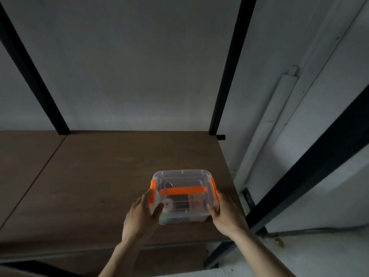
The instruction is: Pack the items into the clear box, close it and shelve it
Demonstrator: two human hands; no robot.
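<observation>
The clear box (182, 177) rests on the brown shelf board (99, 176), near its right front corner. Its lid is on, with an orange handle across the top and an orange latch on each side. Dim shapes of packed items show through the plastic. My left hand (140, 213) holds the box's left side, thumb on the front corner. My right hand (224, 211) holds the right side, fingers along the latch.
Black metal uprights (229, 76) stand at the back of the shelf, one at the left and one at the right. A grey wall lies behind. A slanted black bar (311, 166) runs at the right. A lower shelf board (169, 256) shows beneath the front edge.
</observation>
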